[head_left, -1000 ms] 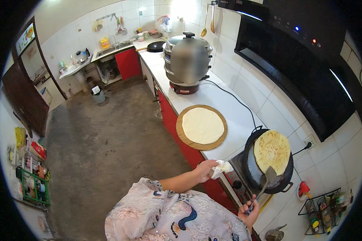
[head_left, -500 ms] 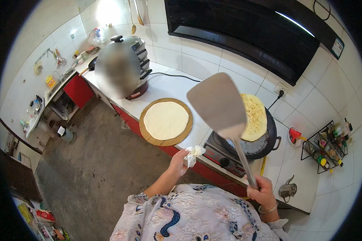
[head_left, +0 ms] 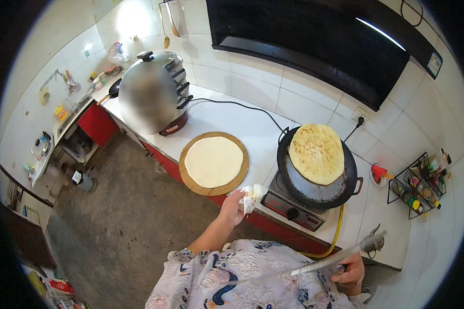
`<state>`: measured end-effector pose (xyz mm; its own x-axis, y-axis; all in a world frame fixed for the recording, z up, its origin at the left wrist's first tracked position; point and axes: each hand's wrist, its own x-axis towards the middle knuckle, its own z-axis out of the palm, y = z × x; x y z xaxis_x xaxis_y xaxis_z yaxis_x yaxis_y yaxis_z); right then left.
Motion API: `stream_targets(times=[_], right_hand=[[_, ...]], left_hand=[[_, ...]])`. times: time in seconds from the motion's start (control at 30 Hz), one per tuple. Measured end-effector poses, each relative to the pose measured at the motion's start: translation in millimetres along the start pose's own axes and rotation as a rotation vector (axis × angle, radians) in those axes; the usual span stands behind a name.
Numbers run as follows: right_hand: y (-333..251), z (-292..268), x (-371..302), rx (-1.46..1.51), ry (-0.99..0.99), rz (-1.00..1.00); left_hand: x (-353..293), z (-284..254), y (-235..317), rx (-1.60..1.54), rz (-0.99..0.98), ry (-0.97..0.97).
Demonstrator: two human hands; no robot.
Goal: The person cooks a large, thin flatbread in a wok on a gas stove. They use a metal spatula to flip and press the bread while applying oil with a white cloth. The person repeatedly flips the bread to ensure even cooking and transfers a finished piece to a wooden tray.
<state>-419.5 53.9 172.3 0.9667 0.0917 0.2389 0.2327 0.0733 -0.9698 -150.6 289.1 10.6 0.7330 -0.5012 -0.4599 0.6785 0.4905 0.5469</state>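
Flatbreads, two (one browned [head_left: 317, 153], one raw [head_left: 213, 161]); one cloth [head_left: 252, 196].

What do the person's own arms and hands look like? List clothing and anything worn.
Both hands are bare, no gloves. The left hand and forearm are uncovered up to a loose sleeve of the patterned garment, pale with dark blue, pink and grey floral shapes. The right hand has a thin bangle at the wrist.
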Motion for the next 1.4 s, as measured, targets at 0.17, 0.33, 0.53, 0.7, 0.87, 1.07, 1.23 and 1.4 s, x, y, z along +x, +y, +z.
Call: stream_targets(times=[0.17,0.33,0.53,0.7,0.87,1.07,1.23,1.4], right_hand=[[-0.7,-0.7,1.5,0.007,-0.032,0.028],[28.4,-1.0,-5.9,0.146,0.295,0.416],[76.0,2.6,5.9,0.462,0.636,0.487],[97.8,-15.2,5.2,0.559,0.747,0.460],[128.7,-36.7,5.4,0.789,0.760,0.499],[138.3,-25.1,15.4,0.774,0.814,0.524],[125.7,-20.2,21.3,0.600,0.855,0.335],[92.2,-14.8,54.8,0.234,0.752,-0.089]], left_hand=[[3.7,9.1,0.3,0.013,0.009,-0.069],[0.1,19.4,-4.9,0.020,-0.023,-0.001],[0.7,6.9,-11.5,0.016,-0.022,-0.069],[5.5,0.6,-24.5,0.037,-0.037,-0.094],[-9.5,3.7,-16.0,-0.008,-0.026,-0.094],[-26.8,-12.4,-1.6,-0.036,0.015,0.019],[-32.8,-23.5,8.8,-0.091,0.046,0.038],[-29.8,-22.0,12.6,-0.109,0.108,-0.011]])
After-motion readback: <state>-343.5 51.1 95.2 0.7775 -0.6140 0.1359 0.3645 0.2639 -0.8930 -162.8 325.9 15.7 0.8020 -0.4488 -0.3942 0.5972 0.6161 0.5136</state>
